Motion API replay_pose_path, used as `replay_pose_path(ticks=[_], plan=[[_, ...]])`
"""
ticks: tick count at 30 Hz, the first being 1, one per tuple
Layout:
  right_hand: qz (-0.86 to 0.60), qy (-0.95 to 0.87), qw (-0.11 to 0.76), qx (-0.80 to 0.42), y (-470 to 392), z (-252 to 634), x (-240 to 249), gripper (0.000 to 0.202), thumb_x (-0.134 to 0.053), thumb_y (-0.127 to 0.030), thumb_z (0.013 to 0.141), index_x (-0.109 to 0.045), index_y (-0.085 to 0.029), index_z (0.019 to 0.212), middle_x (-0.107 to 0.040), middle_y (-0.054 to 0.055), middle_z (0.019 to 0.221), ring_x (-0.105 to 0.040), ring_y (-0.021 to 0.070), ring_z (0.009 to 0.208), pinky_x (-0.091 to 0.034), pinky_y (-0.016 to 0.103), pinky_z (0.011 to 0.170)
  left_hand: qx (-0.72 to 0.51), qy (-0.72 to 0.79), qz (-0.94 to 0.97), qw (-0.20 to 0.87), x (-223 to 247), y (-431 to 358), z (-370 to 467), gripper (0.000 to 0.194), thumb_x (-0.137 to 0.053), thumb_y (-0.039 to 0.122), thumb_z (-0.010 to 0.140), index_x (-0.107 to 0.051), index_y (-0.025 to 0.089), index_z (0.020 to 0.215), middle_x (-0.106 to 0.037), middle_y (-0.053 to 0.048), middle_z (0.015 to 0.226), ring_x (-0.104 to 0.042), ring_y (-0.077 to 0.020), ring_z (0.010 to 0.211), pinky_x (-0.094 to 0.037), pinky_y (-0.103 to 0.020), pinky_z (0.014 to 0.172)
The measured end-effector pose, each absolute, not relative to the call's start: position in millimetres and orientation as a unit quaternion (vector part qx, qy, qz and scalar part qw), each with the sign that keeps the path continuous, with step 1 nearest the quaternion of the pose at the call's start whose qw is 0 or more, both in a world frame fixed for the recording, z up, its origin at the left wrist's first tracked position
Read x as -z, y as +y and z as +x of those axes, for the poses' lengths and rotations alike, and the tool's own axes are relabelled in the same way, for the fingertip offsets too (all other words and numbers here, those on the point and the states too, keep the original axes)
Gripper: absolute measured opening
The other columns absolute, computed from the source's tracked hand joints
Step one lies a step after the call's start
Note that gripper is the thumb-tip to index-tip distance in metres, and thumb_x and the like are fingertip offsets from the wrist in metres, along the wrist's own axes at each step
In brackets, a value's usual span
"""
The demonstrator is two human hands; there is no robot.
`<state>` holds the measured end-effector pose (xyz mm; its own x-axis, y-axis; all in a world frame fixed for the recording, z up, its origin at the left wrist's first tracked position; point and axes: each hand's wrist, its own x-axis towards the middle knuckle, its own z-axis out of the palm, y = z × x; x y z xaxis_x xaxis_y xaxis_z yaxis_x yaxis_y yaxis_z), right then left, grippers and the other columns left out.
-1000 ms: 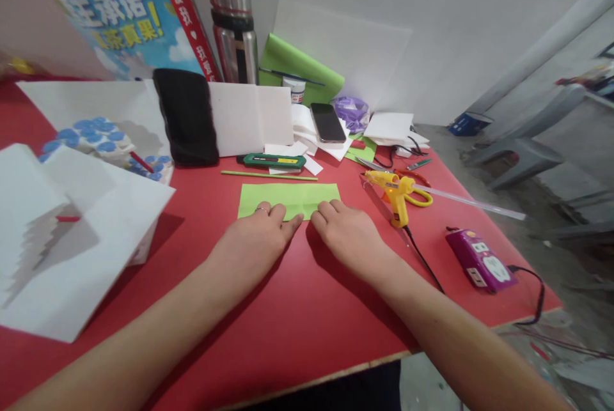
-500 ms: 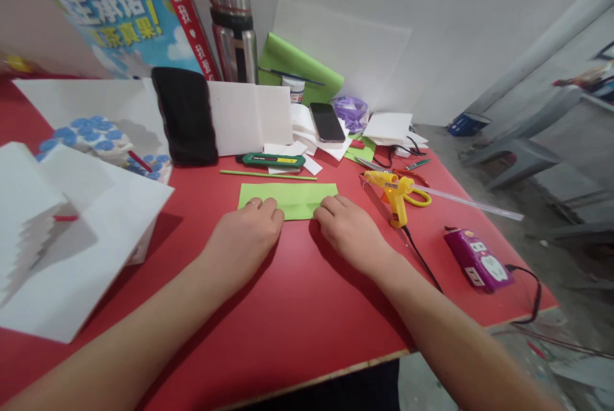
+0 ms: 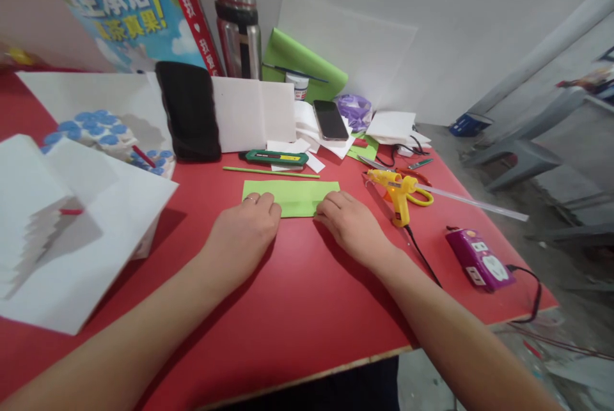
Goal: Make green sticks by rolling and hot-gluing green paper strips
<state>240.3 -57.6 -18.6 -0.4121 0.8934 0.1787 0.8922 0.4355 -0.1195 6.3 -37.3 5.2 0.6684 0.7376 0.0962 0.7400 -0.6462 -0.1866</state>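
Note:
A strip of light green paper [image 3: 298, 197] lies flat on the red table, its long side across my view. My left hand [image 3: 244, 225] has its curled fingers on the paper's near left edge, and a ring shows on one finger. At the near right edge, my right hand [image 3: 349, 222] pinches the paper with bent fingers; the thumbs are mostly hidden. Just beyond the paper rests a thin green stick [image 3: 271, 172], and behind that a green utility knife [image 3: 274, 157]. To the right of my right hand stands a yellow hot glue gun [image 3: 397, 199] with a clear glue stick in it.
Scissors [image 3: 420, 197] lie behind the glue gun, and its cord runs toward me. A purple power box [image 3: 481, 259] sits at the right edge. White folded card pieces [image 3: 103, 238] fill the left. Phones, a steel thermos [image 3: 238, 24] and paper scraps line the back.
The camera view has shifted slightly. Both hands stay on the green paper, with only small finger movement along its near edge.

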Motion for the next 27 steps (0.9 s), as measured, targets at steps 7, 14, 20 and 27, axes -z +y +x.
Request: replay_pose_path(ticks=[7,14,20,27], plan=[[-0.522,-0.847,0.092,0.033,-55,239,28,0.021,-0.044,-0.017,0.107,-0.065,-0.014,0.102,-0.062,0.012,0.1,-0.049,0.0253,0.092,-0.041,0.035,0.087,0.004,-0.415,-0.905,0.092,-5,-36,5,0.03,-0.04,-0.001,0.094,-0.066,0.014,0.089,-0.063,-0.013,0.09,-0.063,-0.0304,0.087,-0.038,-0.036,0.054],[-0.536,-0.834,0.133,-0.011,-54,242,30,0.022,-0.044,-0.022,0.108,-0.064,-0.014,0.102,-0.062,0.013,0.103,-0.05,0.0245,0.092,-0.042,0.035,0.086,0.014,-0.43,-0.899,0.083,-3,-34,2,0.029,-0.041,0.005,0.098,-0.067,0.013,0.09,-0.064,-0.014,0.093,-0.063,-0.0304,0.087,-0.042,-0.038,0.06],[-0.546,-0.82,0.163,-0.058,-53,244,30,0.02,-0.046,-0.024,0.108,-0.062,-0.016,0.1,-0.061,0.012,0.103,-0.052,0.0239,0.095,-0.042,0.035,0.088,0.032,-0.424,-0.904,0.036,1,-23,-1,0.024,-0.044,0.007,0.096,-0.067,0.011,0.091,-0.064,-0.016,0.097,-0.062,-0.0294,0.087,-0.047,-0.041,0.074],[-0.551,-0.814,0.163,-0.086,-53,244,26,0.018,-0.047,-0.023,0.107,-0.062,-0.016,0.1,-0.06,0.011,0.103,-0.053,0.0239,0.096,-0.043,0.036,0.09,0.041,-0.456,-0.888,-0.03,1,-21,-1,0.024,-0.044,0.007,0.096,-0.067,0.012,0.089,-0.063,-0.015,0.097,-0.059,-0.0277,0.088,-0.047,-0.04,0.078]])
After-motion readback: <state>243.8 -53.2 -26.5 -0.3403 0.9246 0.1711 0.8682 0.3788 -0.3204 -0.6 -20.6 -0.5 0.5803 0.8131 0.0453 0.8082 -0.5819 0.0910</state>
